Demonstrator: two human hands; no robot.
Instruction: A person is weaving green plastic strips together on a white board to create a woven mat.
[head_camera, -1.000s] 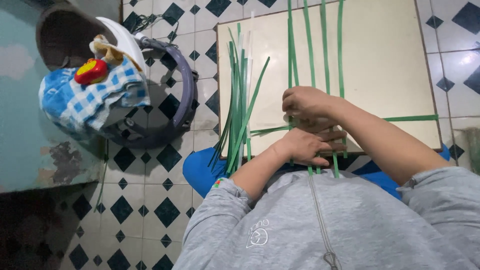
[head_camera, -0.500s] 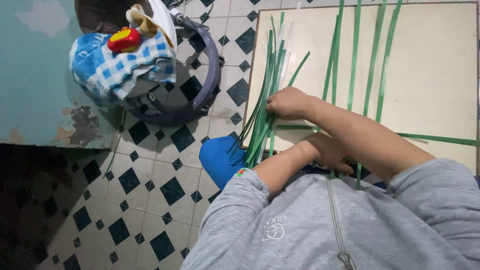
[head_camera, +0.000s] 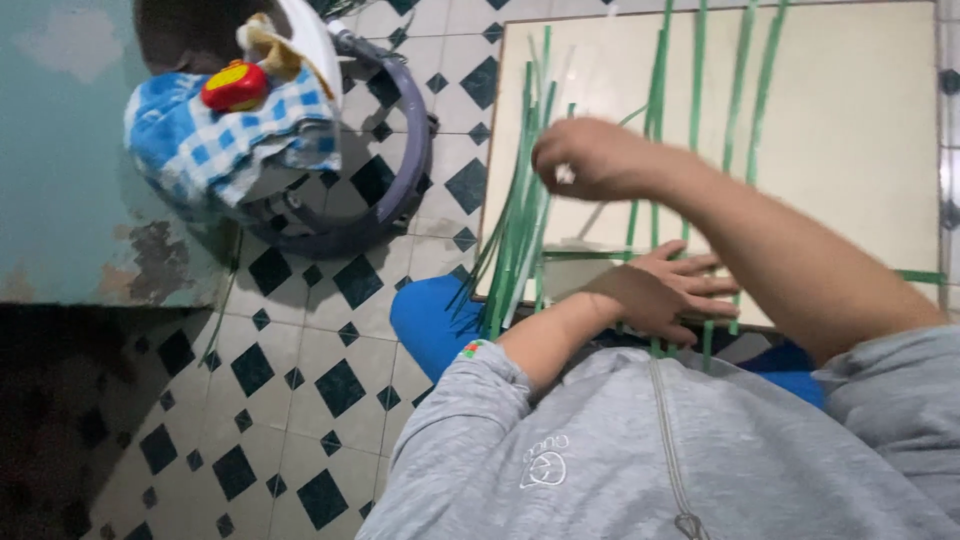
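A beige board (head_camera: 850, 150) lies on the tiled floor in front of me. Several long green strips (head_camera: 697, 100) run along it, crossed by a sideways strip (head_camera: 915, 277). A loose bundle of green strips (head_camera: 520, 230) lies at the board's left edge. My left hand (head_camera: 665, 295) rests flat, fingers spread, on the crossing strips at the near edge. My right hand (head_camera: 590, 160) reaches across to the bundle; it is blurred, with fingers curled on a thin strip there.
A round wheeled baby seat (head_camera: 390, 170) stands to the left with a blue checked cloth (head_camera: 210, 140) and a red and yellow toy (head_camera: 235, 85) on it. A teal wall (head_camera: 60, 150) is further left. Something blue (head_camera: 430, 320) sits under my knees.
My right hand has lifted off the crossing strips and swung left and away to the bundle. My left hand has stayed on the strips. The view has shifted left.
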